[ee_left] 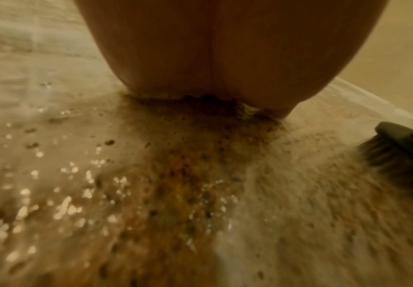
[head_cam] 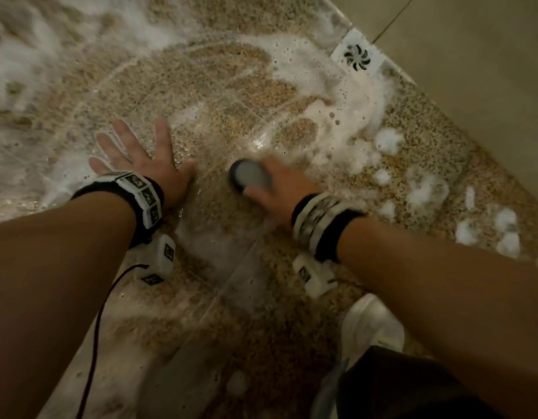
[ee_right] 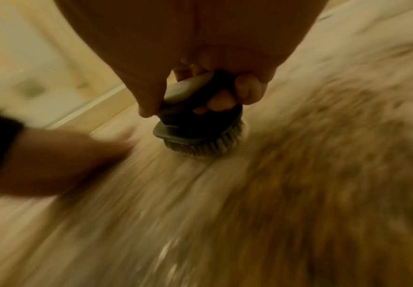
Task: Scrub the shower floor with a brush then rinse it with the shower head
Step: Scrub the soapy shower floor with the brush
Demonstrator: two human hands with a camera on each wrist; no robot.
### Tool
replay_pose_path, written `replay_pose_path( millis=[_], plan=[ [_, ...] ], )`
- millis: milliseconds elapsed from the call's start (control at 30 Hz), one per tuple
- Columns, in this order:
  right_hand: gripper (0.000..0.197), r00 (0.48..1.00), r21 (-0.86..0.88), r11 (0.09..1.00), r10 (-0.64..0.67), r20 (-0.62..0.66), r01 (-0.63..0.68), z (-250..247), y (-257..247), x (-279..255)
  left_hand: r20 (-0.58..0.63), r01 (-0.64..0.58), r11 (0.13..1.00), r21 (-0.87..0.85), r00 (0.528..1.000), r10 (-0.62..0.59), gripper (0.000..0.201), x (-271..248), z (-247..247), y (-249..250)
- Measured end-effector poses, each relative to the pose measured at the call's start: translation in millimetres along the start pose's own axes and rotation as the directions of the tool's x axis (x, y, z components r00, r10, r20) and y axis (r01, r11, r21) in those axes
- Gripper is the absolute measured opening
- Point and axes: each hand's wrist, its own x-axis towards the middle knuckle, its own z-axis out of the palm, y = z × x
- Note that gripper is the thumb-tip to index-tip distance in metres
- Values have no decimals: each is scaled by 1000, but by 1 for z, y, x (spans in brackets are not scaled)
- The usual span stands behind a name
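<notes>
— Gripping the brush (ee_right: 198,134) from above, the right hand (head_cam: 272,193) has its fingers (ee_right: 248,90) curled round the dark handle, thumb down one side; the grey top of the handle pokes out past the knuckles.

— And where does the brush sit?

— Directly under that palm, bristles down on the shower floor (head_cam: 231,297), well short of the drain (head_cam: 357,57) and on the near side of it. The bristles touch the wet speckled tile; the shot from the right wrist is smeared with blur.

— The other hand?

— The left hand (head_cam: 135,155) lies flat on the floor just beside the brush, on the side away from the drain, fingers straight and spread wide, holding nothing.

— Any soap?

— White foam (head_cam: 331,116) lies between the brush and the drain, with loose clumps trailing along the wall (head_cam: 473,86) side. More foam spreads across the floor far from the drain, beyond the left hand.
</notes>
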Motion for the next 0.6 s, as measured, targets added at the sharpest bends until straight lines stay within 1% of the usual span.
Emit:
replay_pose_path(
  millis=[33,67,100,133,167,200,233,267,333,400,500,600],
  plan=[
    [62,995,28,998,57,-78,-55,-15,11,8,3,-1,1000,-3,1000,1,88,-1,0,0],
    [62,979,65,992,122,-161,-113,-31,23,16,0,-3,1000,-4,1000,3,88,-1,0,-1],
    [60,950,110,978,197,-244,-175,-47,35,25,-7,-7,1000,-4,1000,7,88,0,1,-1],
    [57,908,161,957,281,-310,-241,-61,46,32,-15,-11,1000,-5,1000,11,88,2,2,-1],
    [54,865,208,930,359,-349,-302,-73,53,38,-23,-11,1000,-8,1000,11,88,2,3,-1],
    [53,835,232,907,415,-362,-350,-81,58,44,-28,-11,1000,-12,1000,11,88,2,3,-2],
    [53,818,234,897,439,-371,-375,-87,60,48,-29,-14,1000,-16,999,14,88,2,3,-2],
    [54,814,223,901,431,-388,-371,-93,61,53,-32,-21,1000,-19,999,20,88,3,3,-2],
    [56,828,191,934,355,-434,-301,-102,53,60,-41,-28,999,-30,999,27,89,5,4,-3],
    [56,855,138,962,273,-440,-236,-108,43,67,-49,-27,999,-40,998,25,89,6,6,-3],
    [54,903,80,979,206,-376,-189,-106,30,78,-46,-23,999,-40,999,21,88,6,6,-2],
    [55,953,10,993,116,-279,-117,-97,14,94,-51,-13,999,-39,999,11,87,5,7,-4]
  ],
)
